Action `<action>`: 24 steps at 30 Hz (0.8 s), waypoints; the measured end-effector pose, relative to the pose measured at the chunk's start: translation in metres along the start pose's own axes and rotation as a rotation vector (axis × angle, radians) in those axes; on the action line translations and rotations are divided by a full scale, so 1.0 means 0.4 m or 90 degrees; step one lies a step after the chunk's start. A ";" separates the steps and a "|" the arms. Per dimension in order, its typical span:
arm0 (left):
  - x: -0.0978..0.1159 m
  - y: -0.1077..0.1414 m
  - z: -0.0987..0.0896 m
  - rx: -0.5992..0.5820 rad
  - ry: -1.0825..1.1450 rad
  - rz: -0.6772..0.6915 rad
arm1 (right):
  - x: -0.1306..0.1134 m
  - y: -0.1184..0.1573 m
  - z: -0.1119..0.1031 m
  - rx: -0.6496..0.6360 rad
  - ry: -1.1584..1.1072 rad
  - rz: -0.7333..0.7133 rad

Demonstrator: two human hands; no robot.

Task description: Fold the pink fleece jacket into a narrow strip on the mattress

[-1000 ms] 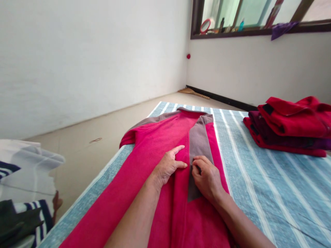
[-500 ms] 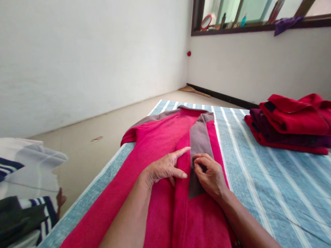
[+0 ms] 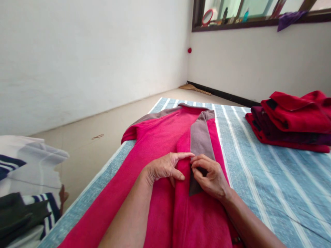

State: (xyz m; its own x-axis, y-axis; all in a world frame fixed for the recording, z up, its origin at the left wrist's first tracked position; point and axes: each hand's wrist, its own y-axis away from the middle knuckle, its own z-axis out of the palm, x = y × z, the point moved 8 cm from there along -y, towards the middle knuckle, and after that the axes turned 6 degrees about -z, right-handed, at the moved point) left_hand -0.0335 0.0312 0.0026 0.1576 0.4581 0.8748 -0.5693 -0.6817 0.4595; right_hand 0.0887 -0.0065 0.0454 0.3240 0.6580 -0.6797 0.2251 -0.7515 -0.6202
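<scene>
Jacket (image 3: 157, 144) is lying long-ways up the centre of the frame, pink with grey panels, on a striped sheet (image 3: 248, 165). Left hand (image 3: 169, 168) is resting near centre, its grip slack, thumb and forefinger spreading over the front band (image 3: 181, 210). Right hand (image 3: 207, 172) is working just beside it, over the grey panel (image 3: 201, 137), its grip drawn in with fingertips bunching; cannot tell whether cloth or some small bit is sitting between them. Fingertips of both hands are lying very close, perhaps touching. Risks, as judged: if the right fingertips are catching cloth, a sharp tug could be rucking the panel and skewing the band; the spread left fingers are probably giving only light hold against that. Both forearms are crossing the jacket, so a drag could be wrinkling it. Sleeve (image 3: 129, 134), left of centre, is reaching the sheet's edge and could be slipping over. Folded stack (image 3: 294, 120) is sitting well apart, at right.
</scene>
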 end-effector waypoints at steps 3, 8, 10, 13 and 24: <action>-0.014 0.000 0.016 -0.083 -0.059 -0.032 | -0.002 0.000 0.004 -0.019 -0.001 0.006; -0.016 0.017 -0.011 -0.070 -0.134 -0.086 | 0.006 0.003 0.007 -0.017 -0.016 0.022; 0.002 0.023 -0.034 -0.018 -0.133 -0.058 | 0.012 0.003 0.008 -0.012 -0.028 0.028; 0.026 0.025 -0.052 0.037 -0.086 0.006 | 0.021 0.004 0.007 -0.003 -0.048 0.041; -0.044 -0.031 -0.036 0.052 -0.065 -0.043 | 0.002 -0.022 -0.002 0.010 -0.079 0.114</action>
State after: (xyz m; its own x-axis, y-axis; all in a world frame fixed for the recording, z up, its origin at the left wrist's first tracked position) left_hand -0.0408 0.0398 -0.0205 0.2763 0.4467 0.8510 -0.4884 -0.6973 0.5246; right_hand 0.0877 0.0007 0.0506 0.2424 0.5159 -0.8217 0.1602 -0.8566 -0.4905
